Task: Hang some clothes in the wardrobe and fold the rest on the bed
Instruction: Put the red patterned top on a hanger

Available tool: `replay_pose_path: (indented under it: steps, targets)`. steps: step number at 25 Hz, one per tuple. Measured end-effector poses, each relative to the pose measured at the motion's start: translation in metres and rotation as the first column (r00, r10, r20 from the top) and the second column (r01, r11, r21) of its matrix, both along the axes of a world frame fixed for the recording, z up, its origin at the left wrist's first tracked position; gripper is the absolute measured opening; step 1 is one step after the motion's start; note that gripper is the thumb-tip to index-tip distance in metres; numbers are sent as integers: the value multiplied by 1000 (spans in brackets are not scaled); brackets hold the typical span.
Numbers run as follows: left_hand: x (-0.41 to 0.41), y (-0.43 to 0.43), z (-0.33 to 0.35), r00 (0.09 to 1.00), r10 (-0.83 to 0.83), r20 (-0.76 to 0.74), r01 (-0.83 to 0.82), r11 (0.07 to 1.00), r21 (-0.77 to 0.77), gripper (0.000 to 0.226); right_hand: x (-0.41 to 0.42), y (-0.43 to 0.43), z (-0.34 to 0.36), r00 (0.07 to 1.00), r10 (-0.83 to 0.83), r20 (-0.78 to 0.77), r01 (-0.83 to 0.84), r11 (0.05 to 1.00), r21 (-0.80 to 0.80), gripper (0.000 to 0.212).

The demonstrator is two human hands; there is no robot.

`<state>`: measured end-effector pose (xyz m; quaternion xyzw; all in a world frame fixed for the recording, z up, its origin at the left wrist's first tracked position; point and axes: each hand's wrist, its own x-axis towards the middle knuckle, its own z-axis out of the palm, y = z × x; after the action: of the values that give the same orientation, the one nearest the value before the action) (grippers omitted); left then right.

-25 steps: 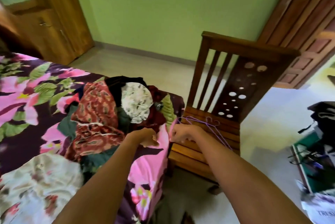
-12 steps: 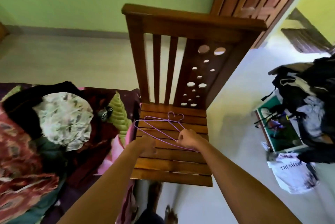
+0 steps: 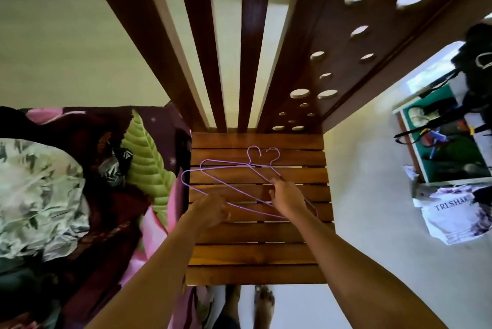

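Pale floor and green wall surround the slatted chair seat [image 3: 255, 251] I'm looking down on, just beside the bed [image 3: 149, 158]. Two purple wire hangers [image 3: 226, 166] lie flat and overlapped on it, hooks toward the backrest, presumably parked within reach of the clothes [image 3: 40, 195] heaped on the bed. My right grip [image 3: 287, 197] pinches a sloping wire just below the hooks. My left grip [image 3: 210, 209] sits over the long bottom wire, too blurred to tell whether it has closed.

Home bedroom: floral-sheeted bed [image 3: 149, 147], wooden chair [image 3: 258, 235], heaped clothes [image 3: 40, 190].
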<state>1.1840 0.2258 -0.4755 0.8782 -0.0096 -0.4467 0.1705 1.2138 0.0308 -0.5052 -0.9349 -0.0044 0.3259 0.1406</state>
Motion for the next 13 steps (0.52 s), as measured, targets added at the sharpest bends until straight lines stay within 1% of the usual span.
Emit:
replay_pose_path:
  steps: [1,2,3,4,6,8,10,11,13]
  targets:
    - [1,4,-11,998,-58,20,59,998,-10,40,3,1,-9,1000,14,10,-14,1000,-21,37]
    - [1,8,-23,996,-80,27,80,997,14,39,5,1,-15,1000,30,1,-30,999,-40,39]
    - [-2,11,-38,998,-42,46,41,999,21,36,5,2,-24,999,48,-7,-48,997,-56,43]
    - [-4,15,-49,999,-10,33,10,1000,11,34,5,3,-32,998,63,0,-63,995,-74,48]
    - [-8,19,-64,998,55,28,-55,998,6,32,6,5,-43,995,83,61,-76,990,-119,52]
    - [-9,17,-63,992,116,53,-115,993,-29,32,7,8,-48,987,103,125,-84,985,-149,47]
    - [-7,10,-57,976,211,59,-208,976,-59,30,6,11,-47,983,105,147,-87,988,-126,41]
    - [-7,6,-54,957,280,73,-273,958,-87,28,5,12,-45,988,52,146,-41,996,-81,36]
    - [-8,-4,-48,894,440,88,-428,894,-130,25,-1,13,-35,979,-178,96,171,983,71,20]
